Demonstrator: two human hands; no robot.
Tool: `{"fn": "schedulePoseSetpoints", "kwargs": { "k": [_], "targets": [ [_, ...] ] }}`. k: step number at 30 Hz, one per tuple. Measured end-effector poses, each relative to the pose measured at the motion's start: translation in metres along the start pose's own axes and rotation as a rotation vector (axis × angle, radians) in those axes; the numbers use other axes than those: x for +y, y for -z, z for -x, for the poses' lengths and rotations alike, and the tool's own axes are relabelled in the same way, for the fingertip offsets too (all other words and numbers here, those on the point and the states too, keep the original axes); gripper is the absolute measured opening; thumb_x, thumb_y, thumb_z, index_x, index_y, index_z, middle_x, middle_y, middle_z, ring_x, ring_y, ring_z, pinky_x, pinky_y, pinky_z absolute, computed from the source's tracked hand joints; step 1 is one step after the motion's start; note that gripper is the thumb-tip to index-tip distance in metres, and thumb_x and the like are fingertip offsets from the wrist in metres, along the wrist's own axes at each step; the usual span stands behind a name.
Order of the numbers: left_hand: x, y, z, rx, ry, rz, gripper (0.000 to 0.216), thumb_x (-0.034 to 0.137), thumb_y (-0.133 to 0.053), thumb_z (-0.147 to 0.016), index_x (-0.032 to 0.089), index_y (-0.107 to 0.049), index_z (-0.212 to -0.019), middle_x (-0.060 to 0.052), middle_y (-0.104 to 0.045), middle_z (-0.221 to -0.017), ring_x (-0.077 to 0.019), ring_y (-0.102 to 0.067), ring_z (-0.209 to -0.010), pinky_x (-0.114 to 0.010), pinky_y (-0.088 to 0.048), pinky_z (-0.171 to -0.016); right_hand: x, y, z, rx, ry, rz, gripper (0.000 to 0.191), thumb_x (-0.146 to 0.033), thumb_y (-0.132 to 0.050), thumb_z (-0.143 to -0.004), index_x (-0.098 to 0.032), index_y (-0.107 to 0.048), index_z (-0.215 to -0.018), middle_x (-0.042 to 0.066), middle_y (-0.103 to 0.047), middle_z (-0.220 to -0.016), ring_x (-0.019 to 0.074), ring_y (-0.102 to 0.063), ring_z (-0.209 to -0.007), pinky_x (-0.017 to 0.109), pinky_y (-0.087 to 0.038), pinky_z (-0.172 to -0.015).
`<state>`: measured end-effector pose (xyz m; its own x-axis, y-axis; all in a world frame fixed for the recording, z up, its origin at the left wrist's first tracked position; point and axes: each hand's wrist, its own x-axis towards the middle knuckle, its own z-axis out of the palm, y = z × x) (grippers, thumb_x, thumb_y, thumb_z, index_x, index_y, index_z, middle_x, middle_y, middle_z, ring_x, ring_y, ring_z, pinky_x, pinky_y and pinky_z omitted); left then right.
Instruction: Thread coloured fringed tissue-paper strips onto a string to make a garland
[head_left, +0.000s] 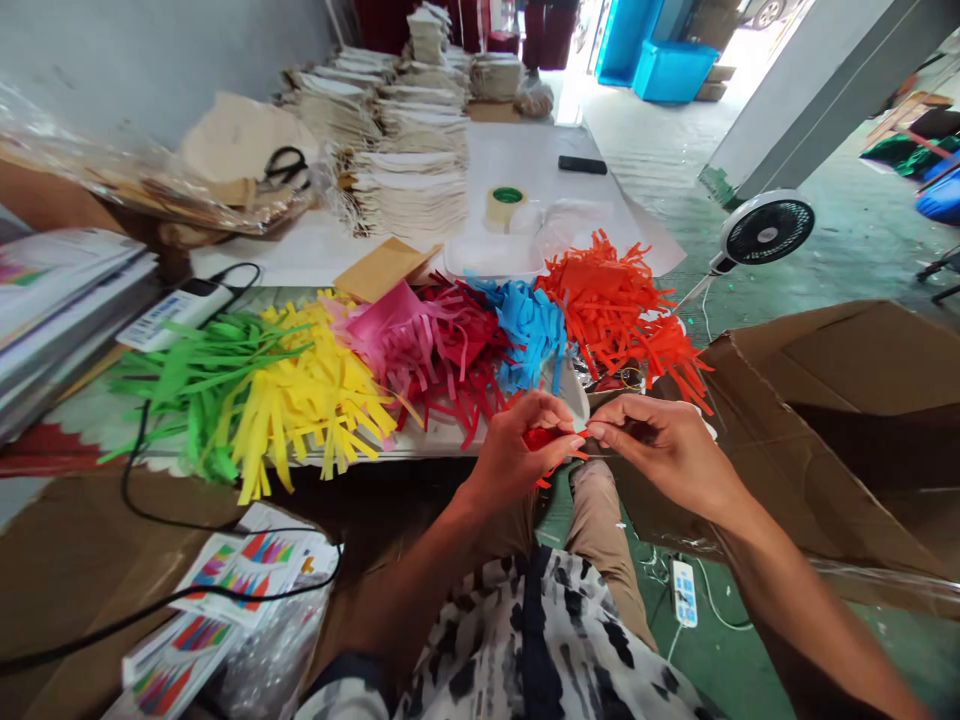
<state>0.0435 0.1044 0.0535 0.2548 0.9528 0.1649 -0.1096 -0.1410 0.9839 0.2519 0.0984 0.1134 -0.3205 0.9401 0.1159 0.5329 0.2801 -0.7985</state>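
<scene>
My left hand (517, 445) is closed around a small red fringed paper piece (541, 438) just in front of the table edge. My right hand (664, 440) pinches the same piece from the right, fingertips meeting the left hand's. On the table behind lie piles of fringed paper: green (187, 375), yellow (307, 390), pink (390, 330), dark red (465, 360), blue (529, 330) and orange (607, 290).
Stacks of cream paper items (412, 160), a tape roll (506, 205), scissors (285, 165) and a phone (582, 165) sit further back. An open cardboard box (825, 420) stands at right, a fan (765, 230) on the floor, and a black cable (150, 520) hangs at left.
</scene>
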Motion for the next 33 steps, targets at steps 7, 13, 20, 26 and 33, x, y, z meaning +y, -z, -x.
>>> {"fn": "schedulePoseSetpoints", "kwargs": {
  "k": [7,13,20,26,33],
  "targets": [
    [-0.001,-0.003,-0.001,0.014,0.08,0.128,0.021,0.027,-0.084,-0.081,0.019,-0.068,-0.092,-0.002,-0.073,-0.091,-0.0145,-0.069,-0.086,-0.026,-0.054,-0.083,0.005,-0.004,0.002,0.028,-0.082,-0.169,0.027,-0.049,-0.074,-0.094,-0.022,-0.076,-0.094,0.001,-0.075,-0.084,0.0148,-0.064,-0.07,0.028,-0.05,-0.063],
    [-0.006,-0.009,-0.002,0.011,0.094,0.157,0.022,0.028,-0.085,-0.081,0.019,-0.067,-0.088,-0.001,-0.073,-0.087,-0.0138,-0.068,-0.083,-0.026,-0.053,-0.081,0.013,-0.022,0.008,0.085,-0.107,-0.295,0.024,-0.046,-0.079,-0.091,-0.023,-0.079,-0.1,0.002,-0.076,-0.089,0.0156,-0.067,-0.077,0.029,-0.053,-0.071],
    [-0.005,-0.01,-0.002,-0.127,0.013,-0.102,0.018,0.036,-0.07,-0.094,0.018,-0.072,-0.101,-0.003,-0.073,-0.094,-0.0153,-0.066,-0.086,-0.026,-0.051,-0.079,0.019,-0.021,0.013,0.155,-0.085,-0.25,0.023,-0.043,-0.076,-0.094,-0.022,-0.077,-0.085,0.001,-0.071,-0.078,0.0148,-0.062,-0.07,0.028,-0.047,-0.065],
    [0.001,-0.019,-0.007,-0.261,0.024,-0.304,0.031,0.036,-0.05,-0.106,0.018,-0.067,-0.087,0.0,-0.065,-0.078,-0.0119,-0.054,-0.071,-0.025,-0.04,-0.068,0.021,-0.018,0.015,0.303,-0.113,-0.267,0.026,-0.045,-0.075,-0.095,-0.021,-0.072,-0.084,-0.001,-0.067,-0.075,0.0131,-0.059,-0.069,0.026,-0.047,-0.065],
    [-0.033,-0.036,-0.026,-0.215,0.051,-0.655,0.023,0.034,-0.049,-0.107,0.02,-0.062,-0.096,0.0,-0.064,-0.075,-0.0167,-0.06,-0.068,-0.028,-0.037,-0.063,0.063,0.026,-0.029,0.555,-0.277,-0.531,0.042,-0.059,-0.078,-0.085,-0.022,-0.059,-0.087,0.004,-0.076,-0.084,0.0106,-0.054,-0.047,0.023,-0.035,-0.04]
  ]
}}
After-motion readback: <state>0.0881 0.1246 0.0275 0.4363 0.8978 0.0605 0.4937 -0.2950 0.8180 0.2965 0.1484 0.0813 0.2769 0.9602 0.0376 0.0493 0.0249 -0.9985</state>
